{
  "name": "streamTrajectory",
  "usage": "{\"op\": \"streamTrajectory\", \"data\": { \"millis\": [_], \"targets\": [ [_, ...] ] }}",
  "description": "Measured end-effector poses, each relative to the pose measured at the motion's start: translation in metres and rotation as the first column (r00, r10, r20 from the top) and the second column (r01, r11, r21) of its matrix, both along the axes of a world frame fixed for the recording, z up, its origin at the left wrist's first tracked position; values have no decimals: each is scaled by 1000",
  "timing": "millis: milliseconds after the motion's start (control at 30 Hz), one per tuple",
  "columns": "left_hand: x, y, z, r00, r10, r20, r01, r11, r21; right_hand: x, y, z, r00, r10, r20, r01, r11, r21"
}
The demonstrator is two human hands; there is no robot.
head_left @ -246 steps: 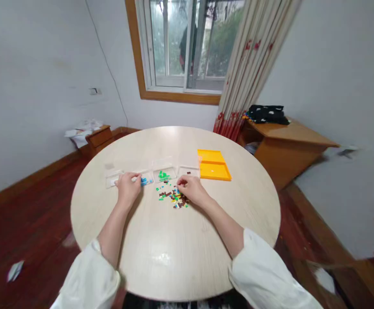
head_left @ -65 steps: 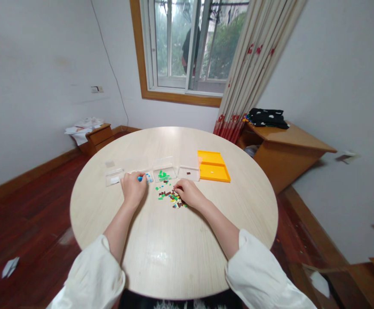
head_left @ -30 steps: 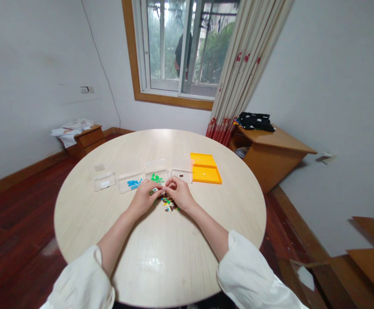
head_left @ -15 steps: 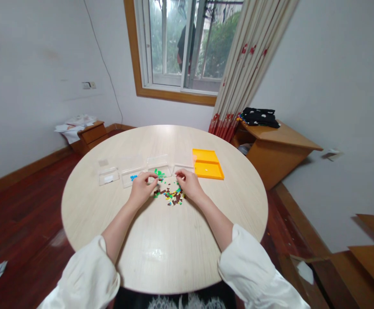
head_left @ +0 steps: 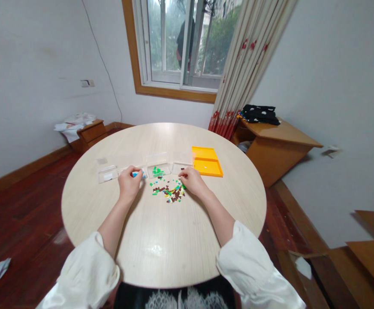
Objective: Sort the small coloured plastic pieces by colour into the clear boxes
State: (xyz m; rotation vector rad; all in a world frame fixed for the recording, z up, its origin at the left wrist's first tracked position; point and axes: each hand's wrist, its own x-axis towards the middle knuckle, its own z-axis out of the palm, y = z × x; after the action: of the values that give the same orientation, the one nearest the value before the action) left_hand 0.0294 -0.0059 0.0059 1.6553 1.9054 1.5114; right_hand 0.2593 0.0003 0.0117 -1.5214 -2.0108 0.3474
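Several small building bricks (head_left: 174,195) in brown, green, yellow, white and blue lie in a loose pile mid-table. My left hand (head_left: 129,185) is pinched over a clear plastic box with blue bricks (head_left: 135,174); whether a brick is between its fingertips I cannot make out. Just right of that box, another clear box (head_left: 168,172) contains green bricks (head_left: 157,171). My right hand (head_left: 193,181) hovers at the pile's upper right edge, thumb and fingers closed together, their contents too small to tell. Behind it, a clear box (head_left: 178,165) is partly covered by my fingers.
An open yellow case (head_left: 208,166) lies right of the clear boxes. At the far left of the row is a clear box with a white slip (head_left: 108,176). Everything stands on a round pale table (head_left: 161,249). Beyond it are a window and a wooden cabinet (head_left: 283,133).
My left hand has moved left, from beside the green bricks' box to above the blue bricks. My right hand has shifted only slightly, still near the pile.
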Motion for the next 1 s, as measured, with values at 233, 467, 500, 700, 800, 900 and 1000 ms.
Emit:
{"op": "streamTrajectory", "data": {
  "millis": [233, 467, 500, 700, 800, 900, 1000],
  "targets": [
    [-8, 6, -7, 992, 52, -117, -55, 998, -22, 2, -6, 9, 994, 107, 16, -104, 988, -111],
    [-13, 9, -14, 978, 61, -201, -73, 996, -56, 1, -10, 11, 991, 121, 65, -109, 980, -165],
    [-13, 9, -14, 976, 63, -208, -78, 995, -66, 0, -10, 11, 991, 114, 64, -102, 981, -166],
    [-9, 6, -11, 966, 87, -243, -119, 985, -122, -2, -11, 11, 994, 89, 66, -75, 979, -189],
    [-9, 5, -9, 961, 93, -260, -134, 980, -144, -3, -10, 10, 995, 73, 61, -60, 979, -195],
    [-9, 5, -9, 958, 92, -271, -140, 977, -160, -3, -10, 8, 997, 64, 52, -52, 978, -203],
    [-9, 5, -9, 957, 90, -277, -140, 976, -167, -2, -10, 7, 997, 68, 36, -60, 979, -195]
  ]
}}
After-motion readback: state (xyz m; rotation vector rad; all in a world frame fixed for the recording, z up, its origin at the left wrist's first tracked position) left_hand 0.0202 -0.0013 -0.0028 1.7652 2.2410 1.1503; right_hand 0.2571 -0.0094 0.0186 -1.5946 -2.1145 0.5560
